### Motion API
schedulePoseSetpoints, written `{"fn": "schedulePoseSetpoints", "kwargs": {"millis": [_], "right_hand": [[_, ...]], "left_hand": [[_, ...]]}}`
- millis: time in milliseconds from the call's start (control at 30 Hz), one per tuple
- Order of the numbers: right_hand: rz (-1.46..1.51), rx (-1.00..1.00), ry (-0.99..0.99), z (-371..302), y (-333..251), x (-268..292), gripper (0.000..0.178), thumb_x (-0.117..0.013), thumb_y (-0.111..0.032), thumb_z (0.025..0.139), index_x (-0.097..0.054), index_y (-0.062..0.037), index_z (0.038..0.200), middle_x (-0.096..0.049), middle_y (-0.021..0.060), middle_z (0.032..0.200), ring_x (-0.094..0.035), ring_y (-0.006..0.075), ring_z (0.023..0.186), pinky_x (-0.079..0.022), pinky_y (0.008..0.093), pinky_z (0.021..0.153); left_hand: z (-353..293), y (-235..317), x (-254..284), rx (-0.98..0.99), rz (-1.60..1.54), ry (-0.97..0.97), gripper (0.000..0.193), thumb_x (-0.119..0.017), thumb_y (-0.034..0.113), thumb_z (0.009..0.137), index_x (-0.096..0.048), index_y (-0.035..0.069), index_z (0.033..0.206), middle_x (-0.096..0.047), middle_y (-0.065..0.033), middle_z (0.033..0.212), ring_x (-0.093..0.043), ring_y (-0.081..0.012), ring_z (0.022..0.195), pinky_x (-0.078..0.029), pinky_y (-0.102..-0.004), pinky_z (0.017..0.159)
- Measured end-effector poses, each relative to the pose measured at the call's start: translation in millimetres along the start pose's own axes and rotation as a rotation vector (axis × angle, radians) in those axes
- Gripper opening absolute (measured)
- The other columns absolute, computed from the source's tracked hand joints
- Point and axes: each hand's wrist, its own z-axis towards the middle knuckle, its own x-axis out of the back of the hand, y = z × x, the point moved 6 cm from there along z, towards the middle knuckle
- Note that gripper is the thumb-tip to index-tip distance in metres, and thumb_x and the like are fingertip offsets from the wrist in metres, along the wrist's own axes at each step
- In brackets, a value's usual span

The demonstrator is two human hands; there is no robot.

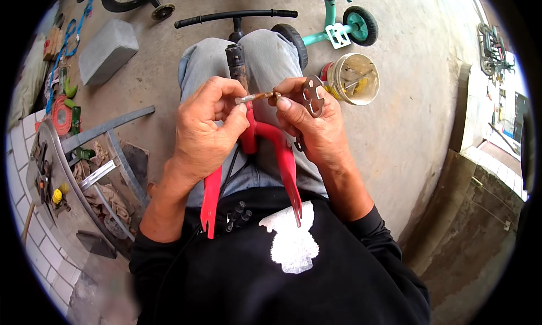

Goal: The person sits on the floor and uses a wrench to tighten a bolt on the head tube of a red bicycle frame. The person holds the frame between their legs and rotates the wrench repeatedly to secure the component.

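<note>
A rusty threaded bolt is held level between my hands. My left hand pinches its pale left end between thumb and fingers. At the bolt's right end, the thumb and forefinger of my right hand grip a small brownish piece, perhaps a nut. A flat metal multi-hole spanner is also held in my right hand, sticking up past the fingers. Below both hands lies a red bicycle fork, its prongs toward my body. Its steerer runs up to a black handlebar beyond my knees.
Right of my knee stands a bucket with tools inside. A turquoise tricycle is ahead, near a grey block at far left. Metal bars and a round table with tools and a yellow item stand at left.
</note>
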Motion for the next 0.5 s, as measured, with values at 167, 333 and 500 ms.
{"fn": "schedulePoseSetpoints", "kwargs": {"millis": [167,333,500], "right_hand": [[-0.078,0.019,0.037,-6,2,2,0.014,-0.069,-0.006,0.097,-0.066,-0.0001,0.109,-0.066,0.0002,0.09,-0.057,0.0046,0.077,-0.047,0.0212,0.067],[-0.114,0.086,0.041,-8,3,2,0.02,-0.072,-0.01,0.096,-0.065,0.0,0.112,-0.065,0.0002,0.085,-0.055,0.0055,0.07,-0.046,0.0217,0.061],[-0.131,0.093,0.049,-9,5,2,0.023,-0.073,-0.011,0.095,-0.065,-0.0005,0.113,-0.064,-0.0001,0.083,-0.055,0.0061,0.067,-0.045,0.0219,0.06]], "left_hand": [[-5,4,-6,-0.023,-0.057,0.034,0.019,-0.062,-0.01,0.087,-0.061,-0.001,0.105,-0.065,-0.0037,0.085,-0.066,-0.0059,0.074,-0.055,-0.0226,0.066],[-3,8,-7,-0.064,0.047,-0.065,0.02,-0.055,-0.012,0.093,-0.057,-0.005,0.112,-0.062,-0.0075,0.098,-0.064,-0.0101,0.079,-0.055,-0.0247,0.07],[-4,6,-8,-0.039,0.06,-0.095,0.021,-0.055,-0.014,0.092,-0.057,-0.005,0.111,-0.06,-0.0072,0.099,-0.064,-0.0098,0.08,-0.056,-0.0248,0.072]]}}
